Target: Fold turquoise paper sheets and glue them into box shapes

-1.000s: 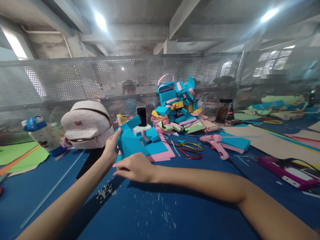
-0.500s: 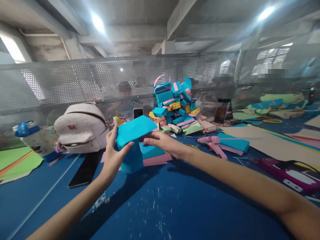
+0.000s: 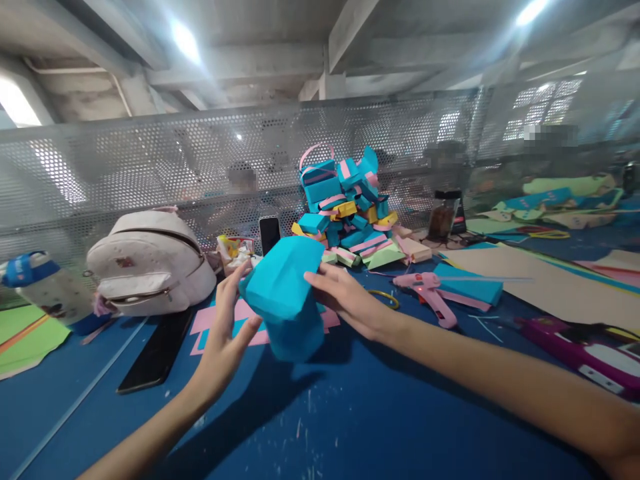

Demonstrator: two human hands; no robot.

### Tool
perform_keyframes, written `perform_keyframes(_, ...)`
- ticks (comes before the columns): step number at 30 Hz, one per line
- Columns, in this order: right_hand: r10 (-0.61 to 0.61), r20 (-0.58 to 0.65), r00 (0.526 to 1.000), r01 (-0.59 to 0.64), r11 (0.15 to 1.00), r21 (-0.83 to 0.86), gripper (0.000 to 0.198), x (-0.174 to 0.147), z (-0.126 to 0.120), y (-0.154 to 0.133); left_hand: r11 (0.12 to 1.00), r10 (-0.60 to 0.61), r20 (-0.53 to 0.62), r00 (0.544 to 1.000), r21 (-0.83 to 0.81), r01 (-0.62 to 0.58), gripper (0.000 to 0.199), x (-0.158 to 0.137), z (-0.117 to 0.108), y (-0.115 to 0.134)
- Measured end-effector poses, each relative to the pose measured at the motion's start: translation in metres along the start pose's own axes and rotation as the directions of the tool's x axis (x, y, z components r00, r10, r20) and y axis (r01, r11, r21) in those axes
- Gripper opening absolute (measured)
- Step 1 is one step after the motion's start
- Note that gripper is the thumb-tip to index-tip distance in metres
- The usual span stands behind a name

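A blue folded-paper box (image 3: pixel 287 293) with a flap over its top is tilted in front of me, between both hands. My left hand (image 3: pixel 227 320) is at its left side, fingertips against the far left corner and thumb by the near face. My right hand (image 3: pixel 350 300) grips the right side, with fingertips on the flap's edge and the thumb hidden. Beneath and behind the box lie pink paper sheets (image 3: pixel 203 319) with some blue paper.
A pile of blue, pink and yellow paper boxes (image 3: pixel 345 207) stands behind. Rightward lie a pink glue gun (image 3: pixel 425 290), a yellow ring (image 3: pixel 385 298) and a purple tool (image 3: pixel 585 350). A white backpack (image 3: pixel 150 267), a black phone (image 3: pixel 157 353) and a bottle (image 3: pixel 55 290) are left.
The box has turned and shifted right, its flap now tipped down toward me. My left hand has loosened its wrap, and my right hand has moved to the box's right side.
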State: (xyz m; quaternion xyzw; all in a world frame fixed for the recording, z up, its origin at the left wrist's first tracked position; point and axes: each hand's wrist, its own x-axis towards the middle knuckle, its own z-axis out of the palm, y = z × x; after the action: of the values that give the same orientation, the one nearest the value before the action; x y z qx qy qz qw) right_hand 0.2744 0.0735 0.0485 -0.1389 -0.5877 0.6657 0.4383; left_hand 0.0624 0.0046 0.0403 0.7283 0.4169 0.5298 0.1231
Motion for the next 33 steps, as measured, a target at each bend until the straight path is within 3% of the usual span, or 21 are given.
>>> perform_keyframes(3,0.035,-0.029,0.999,-0.035,0.999,0.009,0.039,0.003,-0.011,-0.003,0.998,-0.034,-0.003,0.999,-0.054,0.033,0.072,0.003,-0.001,-0.004)
perform_keyframes(7,0.100,-0.030,0.995,-0.100,0.995,0.010,0.034,0.002,-0.014,-0.001,0.997,-0.079,0.058,0.995,0.008,0.079,0.085,0.002,0.004,-0.006)
perform_keyframes(12,0.099,-0.030,0.995,-0.099,0.995,-0.015,0.042,-0.003,-0.007,0.001,0.994,-0.104,0.012,0.995,0.034,0.103,0.077,-0.002,0.006,0.003)
perform_keyframes(18,-0.110,0.039,0.993,0.115,0.977,-0.180,0.090,0.000,-0.012,0.006,0.988,-0.124,-0.124,0.985,0.072,0.133,0.059,0.002,-0.001,0.015)
perform_keyframes(21,-0.206,0.076,0.976,0.219,0.928,-0.301,0.101,0.001,-0.015,0.007,0.982,-0.167,-0.171,0.971,0.056,0.179,0.052,0.004,-0.001,0.017)
perform_keyframes(26,-0.224,0.062,0.973,0.223,0.829,-0.513,0.071,-0.008,-0.010,0.004,0.972,-0.228,-0.082,0.970,0.037,0.231,0.049,0.002,-0.001,0.016)
perform_keyframes(33,-0.202,0.055,0.978,0.199,0.816,-0.543,0.047,-0.013,-0.005,0.001,0.965,-0.262,-0.048,0.964,0.012,0.262,0.042,0.000,-0.001,0.016)
